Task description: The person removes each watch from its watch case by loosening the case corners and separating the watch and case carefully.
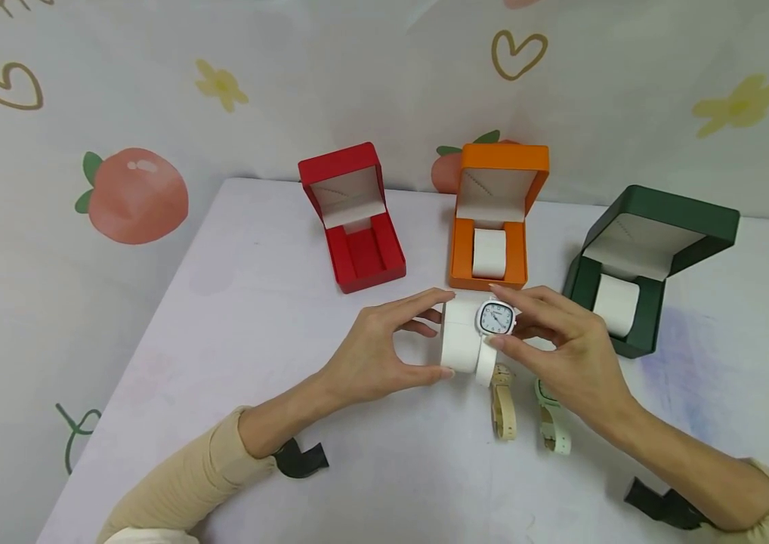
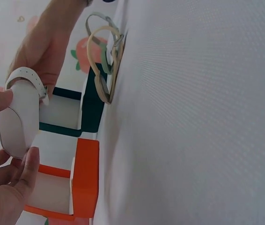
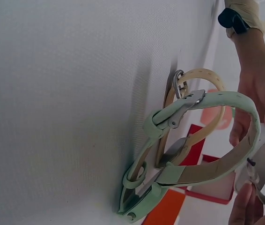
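My left hand [image 1: 372, 349] grips a white watch cushion [image 1: 459, 336] by its left end, thumb below and fingers above. A white wristwatch [image 1: 496, 317] with a rounded square dial sits around the cushion's right end, its strap in a loop. My right hand [image 1: 578, 351] pinches the watch at the dial, thumb and fingertips on its edges. In the left wrist view the strap [image 2: 29, 75] circles one end of the cushion. Just below the hands, a beige watch [image 1: 504, 412] and a light green watch [image 1: 554, 429] stand on the table, the green one partly behind my right hand.
Behind the hands stand three open boxes: a red box [image 1: 394, 264] without a cushion, an orange box [image 1: 455, 257] and a dark green box [image 1: 650, 317], each of these two holding a white cushion. Dark straps [image 1: 301, 459] hang at both wrists. A patterned cloth [image 1: 357, 83] backs the table.
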Demonstrator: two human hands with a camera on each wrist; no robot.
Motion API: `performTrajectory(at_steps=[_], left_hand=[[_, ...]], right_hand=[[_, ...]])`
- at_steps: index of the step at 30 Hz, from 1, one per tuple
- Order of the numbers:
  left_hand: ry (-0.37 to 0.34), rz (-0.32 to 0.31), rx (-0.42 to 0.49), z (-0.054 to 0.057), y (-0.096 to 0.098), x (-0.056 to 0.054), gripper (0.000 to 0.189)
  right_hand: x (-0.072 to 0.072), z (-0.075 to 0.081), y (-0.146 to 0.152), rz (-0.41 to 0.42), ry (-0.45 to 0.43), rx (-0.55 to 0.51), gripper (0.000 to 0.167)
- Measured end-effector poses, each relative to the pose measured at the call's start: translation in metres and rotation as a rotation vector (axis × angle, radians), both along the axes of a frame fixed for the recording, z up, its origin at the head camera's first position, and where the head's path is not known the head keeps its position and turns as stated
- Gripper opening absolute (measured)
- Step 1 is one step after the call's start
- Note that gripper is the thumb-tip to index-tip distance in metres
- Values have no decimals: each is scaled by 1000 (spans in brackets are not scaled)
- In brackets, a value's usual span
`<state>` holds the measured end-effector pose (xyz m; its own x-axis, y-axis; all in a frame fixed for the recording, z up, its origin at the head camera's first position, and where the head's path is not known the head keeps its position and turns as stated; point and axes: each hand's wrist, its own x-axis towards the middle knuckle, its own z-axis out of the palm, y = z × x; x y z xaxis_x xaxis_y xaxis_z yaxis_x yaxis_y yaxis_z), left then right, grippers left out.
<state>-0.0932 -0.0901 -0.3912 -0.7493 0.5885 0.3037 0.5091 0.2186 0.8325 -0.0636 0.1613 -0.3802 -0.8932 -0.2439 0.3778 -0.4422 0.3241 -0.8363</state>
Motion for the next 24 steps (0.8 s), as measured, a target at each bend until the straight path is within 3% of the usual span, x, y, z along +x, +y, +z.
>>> performTrajectory(at_steps=[15, 24], left_hand=[[-51, -11, -8, -4, -1, 0, 77], [-80, -17, -7, -5, -3, -1, 77]], right_hand=[[-2, -3, 2, 28, -5, -44, 58], [-2, -5, 6, 35, -63, -60, 53]])
